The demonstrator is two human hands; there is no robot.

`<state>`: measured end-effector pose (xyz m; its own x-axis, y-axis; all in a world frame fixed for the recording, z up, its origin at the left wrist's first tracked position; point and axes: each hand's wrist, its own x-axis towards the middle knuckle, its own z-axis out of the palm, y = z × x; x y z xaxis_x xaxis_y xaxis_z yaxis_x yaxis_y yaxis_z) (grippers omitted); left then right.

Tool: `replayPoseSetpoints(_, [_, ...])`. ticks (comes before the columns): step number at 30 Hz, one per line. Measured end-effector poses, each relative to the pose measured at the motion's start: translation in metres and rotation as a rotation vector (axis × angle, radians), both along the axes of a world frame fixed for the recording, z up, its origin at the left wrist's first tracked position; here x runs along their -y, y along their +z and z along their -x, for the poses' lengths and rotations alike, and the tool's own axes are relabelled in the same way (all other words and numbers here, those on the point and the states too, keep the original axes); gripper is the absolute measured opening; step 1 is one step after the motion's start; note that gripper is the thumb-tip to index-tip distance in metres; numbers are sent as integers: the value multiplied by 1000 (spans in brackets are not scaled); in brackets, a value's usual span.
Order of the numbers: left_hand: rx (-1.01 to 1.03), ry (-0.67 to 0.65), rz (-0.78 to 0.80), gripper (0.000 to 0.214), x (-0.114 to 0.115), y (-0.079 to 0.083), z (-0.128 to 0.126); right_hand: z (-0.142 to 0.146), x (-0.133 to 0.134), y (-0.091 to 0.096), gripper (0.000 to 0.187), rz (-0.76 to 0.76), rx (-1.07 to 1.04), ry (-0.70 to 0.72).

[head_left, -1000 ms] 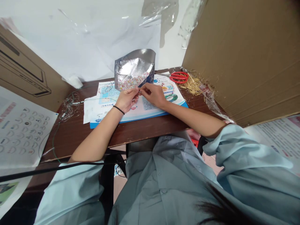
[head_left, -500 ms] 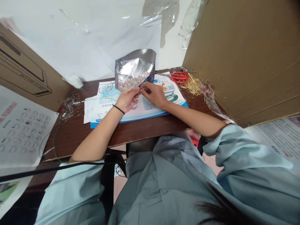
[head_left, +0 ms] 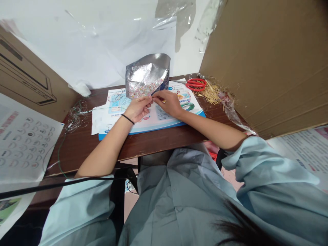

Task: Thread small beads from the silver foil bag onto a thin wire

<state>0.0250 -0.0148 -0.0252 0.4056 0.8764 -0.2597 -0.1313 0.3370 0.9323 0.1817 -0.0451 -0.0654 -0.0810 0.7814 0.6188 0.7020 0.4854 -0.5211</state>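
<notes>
My left hand (head_left: 139, 108) and my right hand (head_left: 167, 102) meet fingertip to fingertip just in front of a silver foil pouch (head_left: 143, 73). Both are closed in a pinch, and whatever lies between the fingertips is too small to make out. Inside the pouch, which gapes toward me, are many tiny pink, white and coloured beads (head_left: 143, 89). A thin green cord (head_left: 102, 108) runs from the left toward my left hand, with small white beads (head_left: 85, 112) strung on it. Under both hands lies a printed sheet with a blue edge (head_left: 153, 128).
Red-handled scissors (head_left: 196, 84) lie at the right beside a heap of gold-coloured sticks (head_left: 211, 94) and a crumpled clear bag (head_left: 232, 111). Tangled clear thread (head_left: 77, 118) sits at the left of the brown table (head_left: 164, 143). Cardboard (head_left: 269, 68) stands on both sides.
My left hand and wrist have shifted very slightly left. The fingertips of both hands stay pinched together in front of the pouch; the other things have not moved.
</notes>
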Motion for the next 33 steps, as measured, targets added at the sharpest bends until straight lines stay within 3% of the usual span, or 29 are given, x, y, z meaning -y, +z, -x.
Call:
replayPoseSetpoints(15, [22,-2,-24,21,3,-2,-2,1,2,2,19,7,-33,-23])
replayPoseSetpoints(28, [-49,34,-139,18,1,-4,0,1,2,2,17,5,-35,4])
replayPoseSetpoints(33, [13,174,-142,20,-13,3,10,-8,-9,7,21,14,-198,-7])
